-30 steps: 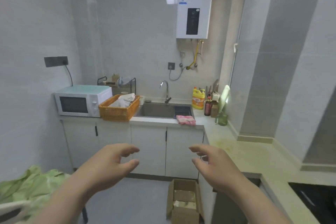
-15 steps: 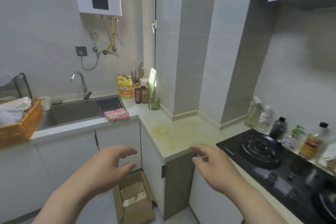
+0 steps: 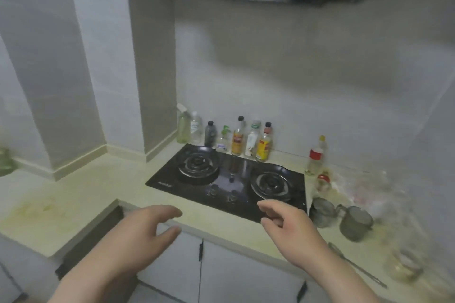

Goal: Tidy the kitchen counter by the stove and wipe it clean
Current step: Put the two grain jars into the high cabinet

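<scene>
Two bare hands hovered low in the frame, both empty. The left hand [image 3: 147,226] was at lower centre-left, by the front edge of the counter [image 3: 73,199]. The right hand [image 3: 288,224] was at lower centre-right, over the near edge of the black stove [image 3: 231,170]. Grip of each was wide, fingers loosely spread, holding nothing. The counter ran from lower left to lower right, with yellowish stains at left. A row of bottles [image 3: 237,140] stood at the wall behind the stove. Right of the stove were a red-capped bottle [image 3: 315,161] and two grey cups [image 3: 355,222] near the front edge; blurred clutter lay beyond — contents unreadable.
</scene>
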Motion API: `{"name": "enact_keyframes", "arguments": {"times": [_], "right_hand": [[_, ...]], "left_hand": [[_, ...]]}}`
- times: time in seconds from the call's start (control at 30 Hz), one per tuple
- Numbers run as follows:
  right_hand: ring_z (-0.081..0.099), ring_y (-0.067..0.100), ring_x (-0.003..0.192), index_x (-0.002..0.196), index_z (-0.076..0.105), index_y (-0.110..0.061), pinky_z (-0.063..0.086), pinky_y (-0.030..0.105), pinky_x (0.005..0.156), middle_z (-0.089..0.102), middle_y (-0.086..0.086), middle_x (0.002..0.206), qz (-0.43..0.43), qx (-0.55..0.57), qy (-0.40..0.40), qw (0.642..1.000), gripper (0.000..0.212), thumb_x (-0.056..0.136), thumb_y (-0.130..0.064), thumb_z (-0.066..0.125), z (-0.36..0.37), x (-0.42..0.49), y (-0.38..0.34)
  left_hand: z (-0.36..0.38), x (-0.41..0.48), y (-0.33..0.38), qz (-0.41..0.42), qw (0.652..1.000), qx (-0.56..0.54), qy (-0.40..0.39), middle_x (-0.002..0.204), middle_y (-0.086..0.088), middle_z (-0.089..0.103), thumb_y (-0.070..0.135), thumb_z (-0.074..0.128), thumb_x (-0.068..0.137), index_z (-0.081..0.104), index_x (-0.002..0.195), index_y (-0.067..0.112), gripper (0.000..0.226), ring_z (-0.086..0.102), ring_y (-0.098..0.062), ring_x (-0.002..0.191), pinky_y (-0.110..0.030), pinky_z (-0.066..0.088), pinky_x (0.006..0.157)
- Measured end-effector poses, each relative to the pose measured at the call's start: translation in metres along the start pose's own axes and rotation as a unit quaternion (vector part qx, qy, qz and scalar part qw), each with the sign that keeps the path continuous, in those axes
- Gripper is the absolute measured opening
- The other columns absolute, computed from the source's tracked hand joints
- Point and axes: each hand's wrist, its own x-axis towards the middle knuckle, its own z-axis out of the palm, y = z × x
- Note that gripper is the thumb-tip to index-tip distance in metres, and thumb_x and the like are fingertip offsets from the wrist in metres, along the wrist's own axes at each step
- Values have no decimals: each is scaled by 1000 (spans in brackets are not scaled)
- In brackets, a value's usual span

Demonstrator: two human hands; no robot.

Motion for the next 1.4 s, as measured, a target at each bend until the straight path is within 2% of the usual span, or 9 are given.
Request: {"name": "enact_keyframes", "arguments": {"times": [0.2,0.3,0.47,0.63,0.8,0.9,1.07,1.2,1.4], "right_hand": [[54,-6,112,125,58,-36,39,7,88,57,-26,116,71,19,63,995,33,95,-20,58,-67,-28,80],[55,-9,108,114,55,-47,44,15,94,58,-30,113,90,34,96,991,34,94,-19,59,-95,-39,118],[57,-8,104,93,52,-57,46,19,94,61,-31,106,125,60,145,980,41,91,-17,62,-132,-52,176],[57,-8,104,90,52,-57,45,18,93,63,-38,96,157,68,169,971,41,91,-17,62,-163,-67,231],[59,-2,106,96,51,-55,48,23,95,62,-27,108,191,68,190,961,42,90,-16,64,-187,-85,280],[58,-5,104,99,52,-55,48,22,94,61,-29,108,215,65,194,955,39,91,-18,63,-199,-90,306],[55,-13,100,96,49,-59,45,16,90,57,-35,106,246,57,190,949,43,92,-19,61,-207,-85,347],[58,-10,102,89,58,-62,47,18,91,60,-35,106,278,53,189,940,43,90,-19,63,-212,-70,379],[55,1,104,104,56,-51,38,11,86,50,-37,101,321,-2,153,935,42,88,-14,66,-223,-41,412]], "left_hand": [[52,53,89,82,996,-12,-41,107,39,45,42,55,91,44,106,53,21,49,10,99,-13,39,88],[76,71,128,115,992,-17,-57,104,45,41,43,55,90,46,103,56,20,48,10,100,-17,41,93],[116,100,182,154,984,-29,-90,114,34,55,41,58,89,52,108,51,22,52,15,105,-14,42,96],[166,122,228,171,976,-66,-121,102,38,53,36,61,89,49,99,54,24,53,22,95,-5,41,85],[214,143,261,175,964,-90,-178,97,41,60,33,63,88,52,94,53,24,55,19,96,-2,41,83],[238,161,278,181,959,-91,-197,96,35,63,30,64,88,54,92,50,23,48,28,95,2,39,75],[275,197,298,177,951,-93,-236,102,25,65,35,64,87,58,92,51,17,61,5,95,-18,49,86],[306,232,308,186,943,-108,-255,99,24,66,30,67,86,58,87,49,21,60,6,93,-4,43,78],[353,281,322,178,926,-131,-306,98,19,68,42,66,79,62,85,54,14,61,2,95,-24,49,90]]}}
